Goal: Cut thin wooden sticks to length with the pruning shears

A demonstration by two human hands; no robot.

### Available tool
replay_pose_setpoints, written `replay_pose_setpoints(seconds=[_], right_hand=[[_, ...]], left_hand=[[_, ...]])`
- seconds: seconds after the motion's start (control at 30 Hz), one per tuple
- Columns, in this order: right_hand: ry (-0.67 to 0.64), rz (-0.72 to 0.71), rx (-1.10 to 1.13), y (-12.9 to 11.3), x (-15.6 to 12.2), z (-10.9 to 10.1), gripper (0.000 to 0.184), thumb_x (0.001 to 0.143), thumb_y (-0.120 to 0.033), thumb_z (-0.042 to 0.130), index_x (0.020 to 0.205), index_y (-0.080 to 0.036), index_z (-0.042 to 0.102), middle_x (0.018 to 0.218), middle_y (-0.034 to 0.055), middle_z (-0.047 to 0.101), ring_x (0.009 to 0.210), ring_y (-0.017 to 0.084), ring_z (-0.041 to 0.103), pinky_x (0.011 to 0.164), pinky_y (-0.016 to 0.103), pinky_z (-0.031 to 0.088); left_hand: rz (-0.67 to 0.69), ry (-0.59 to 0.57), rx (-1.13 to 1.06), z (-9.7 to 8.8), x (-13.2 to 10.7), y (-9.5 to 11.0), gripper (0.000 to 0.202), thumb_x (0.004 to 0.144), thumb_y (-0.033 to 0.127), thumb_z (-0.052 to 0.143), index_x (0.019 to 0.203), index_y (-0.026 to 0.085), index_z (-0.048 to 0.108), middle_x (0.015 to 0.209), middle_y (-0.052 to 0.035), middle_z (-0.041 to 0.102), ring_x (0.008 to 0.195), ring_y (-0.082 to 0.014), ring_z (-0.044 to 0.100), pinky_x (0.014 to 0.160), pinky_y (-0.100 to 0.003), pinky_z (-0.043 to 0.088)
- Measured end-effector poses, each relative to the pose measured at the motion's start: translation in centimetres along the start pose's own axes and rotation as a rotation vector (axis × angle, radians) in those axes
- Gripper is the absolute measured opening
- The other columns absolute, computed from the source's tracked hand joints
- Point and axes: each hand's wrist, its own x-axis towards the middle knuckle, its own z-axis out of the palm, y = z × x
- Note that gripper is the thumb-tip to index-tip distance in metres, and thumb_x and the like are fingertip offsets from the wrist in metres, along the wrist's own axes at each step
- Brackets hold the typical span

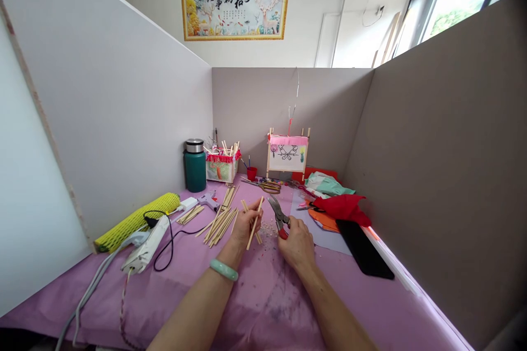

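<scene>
My left hand (247, 224), with a pale green bangle at the wrist, is closed around thin wooden sticks (254, 225) that cross each other. Just to the right, my right hand (297, 241) grips pliers (278, 215) with red handles. The jaws of the pliers point up and left, apart from the sticks. Small crumbs of wood (269, 230) lie on the cloth between my hands. Left of my left hand is a loose pile of similar sticks (222, 227), with another bunch (190, 215) farther left.
A glue gun (208, 200), a power strip (146, 247) with cables and yellow netting (138, 222) lie left. Behind stand a green bottle (195, 167), a decorated stick box (220, 169) and a small framed lantern (287, 154). Scissors (269, 187), red cloth (343, 207) and a phone (364, 249) are right.
</scene>
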Motion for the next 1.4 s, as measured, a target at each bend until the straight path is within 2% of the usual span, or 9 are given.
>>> replay_pose_setpoints(seconds=[0.23,0.4,0.77,1.03,1.23,1.4], right_hand=[[0.003,-0.043,0.0,0.11,-0.05,0.26,0.041,0.078,-0.021,0.053,0.118,-0.015,0.055,0.107,0.0111,0.063,0.106,0.026,0.056,0.085,0.032,0.037],[0.01,-0.081,-0.057,0.06,-0.27,0.27,0.043,0.077,-0.022,0.053,0.12,-0.015,0.054,0.11,0.0116,0.062,0.105,0.027,0.055,0.084,0.034,0.036],[0.062,-0.129,-0.184,0.02,-0.47,0.02,0.048,0.075,-0.021,0.059,0.122,-0.014,0.051,0.111,0.013,0.06,0.104,0.028,0.052,0.084,0.036,0.033],[0.096,-0.138,-0.224,0.09,-0.5,0.14,0.05,0.073,-0.019,0.059,0.123,-0.014,0.051,0.11,0.0121,0.06,0.101,0.028,0.051,0.083,0.037,0.032],[0.072,-0.13,-0.195,0.04,-0.51,0.21,0.049,0.075,-0.021,0.06,0.122,-0.014,0.051,0.111,0.013,0.061,0.103,0.028,0.052,0.083,0.036,0.033],[0.053,-0.127,-0.161,0.03,-0.43,0.46,0.047,0.078,-0.026,0.059,0.122,-0.014,0.051,0.114,0.0135,0.06,0.105,0.028,0.052,0.085,0.036,0.034]], left_hand=[[0.019,0.05,0.035,0.43,-0.04,0.03,0.055,0.066,0.029,0.073,0.116,0.01,0.061,0.056,0.0097,0.045,0.037,-0.0015,0.025,0.038,-0.021,0.012],[0.016,0.064,0.018,0.4,-0.08,0.38,0.049,0.066,0.028,0.069,0.111,0.011,0.062,0.058,0.0087,0.046,0.038,-0.0018,0.025,0.039,-0.021,0.013],[0.01,0.088,0.003,0.43,-0.14,0.57,0.049,0.064,0.025,0.068,0.111,0.012,0.062,0.056,0.0092,0.045,0.038,-0.0023,0.025,0.039,-0.021,0.013],[-0.001,0.054,-0.034,0.22,-0.07,0.42,0.048,0.066,0.024,0.068,0.111,0.01,0.061,0.057,0.0087,0.047,0.036,-0.0011,0.023,0.038,-0.021,0.011],[-0.028,0.011,-0.084,0.19,-0.24,0.55,0.044,0.068,0.021,0.069,0.109,0.011,0.06,0.06,0.0081,0.048,0.036,0.0003,0.023,0.036,-0.019,0.012],[-0.085,-0.061,-0.128,0.17,-0.43,0.73,0.03,0.068,0.02,0.071,0.095,0.012,0.06,0.066,0.0063,0.049,0.038,0.0014,0.022,0.036,-0.017,0.014]])
